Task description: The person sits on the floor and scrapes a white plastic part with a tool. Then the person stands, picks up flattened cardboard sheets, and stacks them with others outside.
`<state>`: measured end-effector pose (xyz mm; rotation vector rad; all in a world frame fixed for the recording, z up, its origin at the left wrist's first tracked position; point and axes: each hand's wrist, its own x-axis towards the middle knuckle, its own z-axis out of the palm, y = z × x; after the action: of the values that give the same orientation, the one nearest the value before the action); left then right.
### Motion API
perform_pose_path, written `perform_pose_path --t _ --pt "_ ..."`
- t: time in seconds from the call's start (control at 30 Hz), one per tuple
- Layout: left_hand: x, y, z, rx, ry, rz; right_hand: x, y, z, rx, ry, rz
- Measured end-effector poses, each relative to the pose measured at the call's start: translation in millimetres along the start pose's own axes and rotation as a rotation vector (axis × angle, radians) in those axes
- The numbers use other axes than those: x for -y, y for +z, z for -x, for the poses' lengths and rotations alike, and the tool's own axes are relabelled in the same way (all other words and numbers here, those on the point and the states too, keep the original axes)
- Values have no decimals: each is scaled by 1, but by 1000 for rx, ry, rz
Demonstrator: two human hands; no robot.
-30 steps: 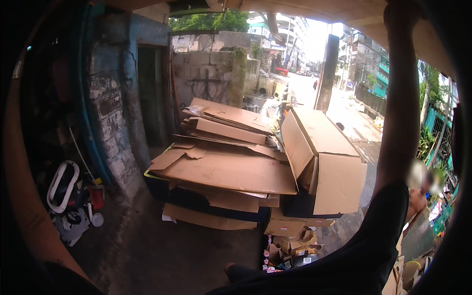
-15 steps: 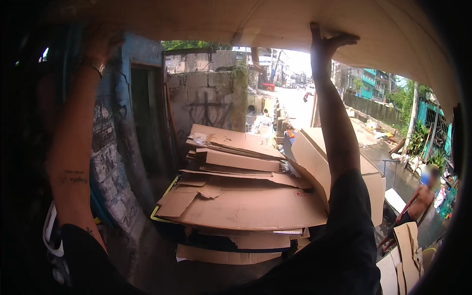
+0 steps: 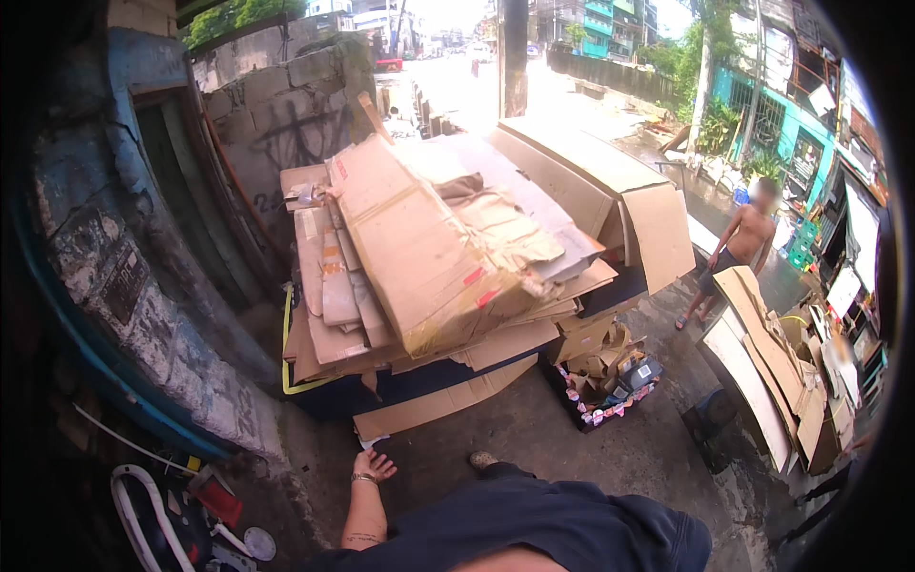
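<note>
My left hand (image 3: 375, 466) hangs low in front of the cardboard pile, fingers spread and holding nothing. Nearest to it is a long cardboard strip (image 3: 448, 398) sticking out from under the load. A large flattened carton (image 3: 410, 253) with tape and red marks lies tilted on top of the stacked cardboard (image 3: 338, 276). Beside that carton is a torn, crumpled brown piece (image 3: 505, 229) over greyish sheets. My right hand is out of view.
An open carton (image 3: 640, 250) stands against the pile's right side. Below it sits a box of scraps (image 3: 605, 377). A person (image 3: 745, 238) stands at right, near leaning cardboard sheets (image 3: 772, 362). A wall (image 3: 181, 353) borders the left, with a red-and-white item (image 3: 219, 500) below.
Both raised hands have left the cardboard overhead. My left hand is now low and free, my right out of view. A large flattened carton and torn pieces now top the pile.
</note>
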<state>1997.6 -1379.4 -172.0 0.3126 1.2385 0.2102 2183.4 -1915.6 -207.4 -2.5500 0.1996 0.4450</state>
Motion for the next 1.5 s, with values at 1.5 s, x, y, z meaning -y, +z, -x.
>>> perform_pose_path --t 1.5 --pt "-428 323 173 544 1047 235 657 -37 -77 972 -316 -901"
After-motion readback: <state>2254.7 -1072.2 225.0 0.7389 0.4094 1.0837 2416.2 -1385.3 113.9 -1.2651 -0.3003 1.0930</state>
